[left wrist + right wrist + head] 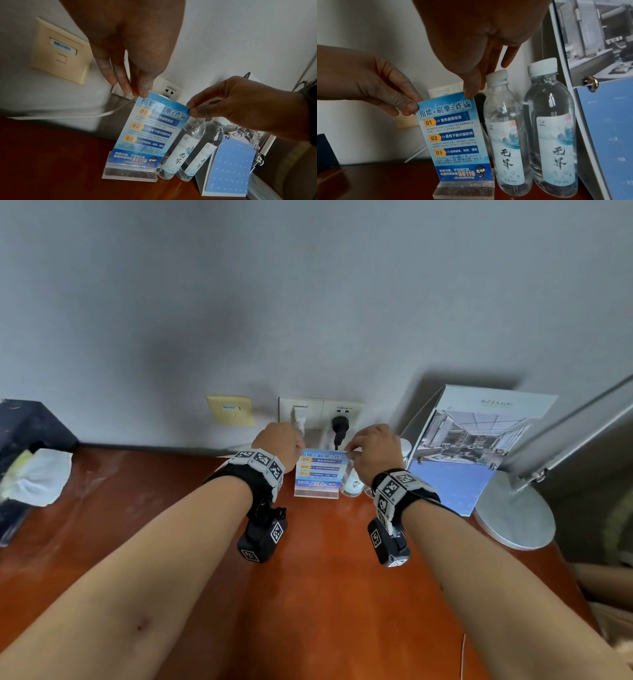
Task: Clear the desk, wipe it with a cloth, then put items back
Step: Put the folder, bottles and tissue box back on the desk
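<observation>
While both forearms reached over the desk (318, 594) from the near edge, met at the sign holder (317, 474) near the back wall. Left hand (277, 445) pinched top left corner of the card, thumb and fingertips pressed together on it; remaining fingers loosely extended. Right hand (375, 450) pinched top right corner the same way, thumb in front, fingers behind. Nothing else gripped by either.

Sign holder: clear acrylic, blue printed card inside, stood upright on its base, base touching desk. Long axis vertical, printed face toward the person, top edge slightly bowed between the two pinches. Base looked flat on the wood in the wrist views; could not tell for sure.

Just right of it, two water bottles (505, 135) upright, white caps on, touching each other, nearest one just beside the sign base. Further right, desk calendar (472, 453) propped up, then round lamp base (513, 511). Far left, dark tissue box (24, 460) with tissue sticking out.

Behind, on wall: beige data port plate (230, 409), white sockets (320, 412) with a white and a black plug in.
</observation>
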`<state>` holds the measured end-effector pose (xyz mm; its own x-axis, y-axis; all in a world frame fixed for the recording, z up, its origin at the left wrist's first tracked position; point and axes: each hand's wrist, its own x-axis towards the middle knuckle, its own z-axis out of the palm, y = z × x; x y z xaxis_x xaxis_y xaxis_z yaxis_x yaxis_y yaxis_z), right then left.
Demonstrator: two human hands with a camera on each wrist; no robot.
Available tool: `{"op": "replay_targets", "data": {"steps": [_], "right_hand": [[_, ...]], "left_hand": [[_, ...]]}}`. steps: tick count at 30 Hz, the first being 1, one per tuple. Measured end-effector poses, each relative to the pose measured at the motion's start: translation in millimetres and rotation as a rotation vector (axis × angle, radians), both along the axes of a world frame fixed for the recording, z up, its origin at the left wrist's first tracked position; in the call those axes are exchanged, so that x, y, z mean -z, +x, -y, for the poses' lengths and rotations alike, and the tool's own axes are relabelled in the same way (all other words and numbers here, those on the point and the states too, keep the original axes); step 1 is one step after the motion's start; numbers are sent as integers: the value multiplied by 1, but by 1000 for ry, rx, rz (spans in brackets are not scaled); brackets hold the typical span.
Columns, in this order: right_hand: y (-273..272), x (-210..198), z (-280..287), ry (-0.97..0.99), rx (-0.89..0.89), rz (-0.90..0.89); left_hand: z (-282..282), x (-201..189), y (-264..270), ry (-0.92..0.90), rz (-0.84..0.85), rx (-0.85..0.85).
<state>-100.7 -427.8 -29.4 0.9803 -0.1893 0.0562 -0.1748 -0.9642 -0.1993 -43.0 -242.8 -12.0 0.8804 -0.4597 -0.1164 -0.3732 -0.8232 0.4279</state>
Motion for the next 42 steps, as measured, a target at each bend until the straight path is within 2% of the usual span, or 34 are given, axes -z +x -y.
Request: {"op": "replay_targets", "data": {"steps": [13, 21, 26, 34, 37, 42], "right_hand": [[12, 19, 10, 51, 1, 11], [6, 11, 5, -26, 14, -26], [-1, -9, -6, -24, 60, -21], [2, -48, -81, 2, 6, 82], [5, -54, -129, 16, -36, 99], [20, -55, -214, 7, -102, 6]], "left_hand": [[10, 12, 9, -54, 33, -29], [5, 22, 10, -79, -34, -71], [-13, 11, 11, -68, -37, -72], [-88, -13, 10, -74, -18, -167], [-136, -20, 10, -28, 22, -213], [-235, -26, 20, 86, 22, -363]]}}
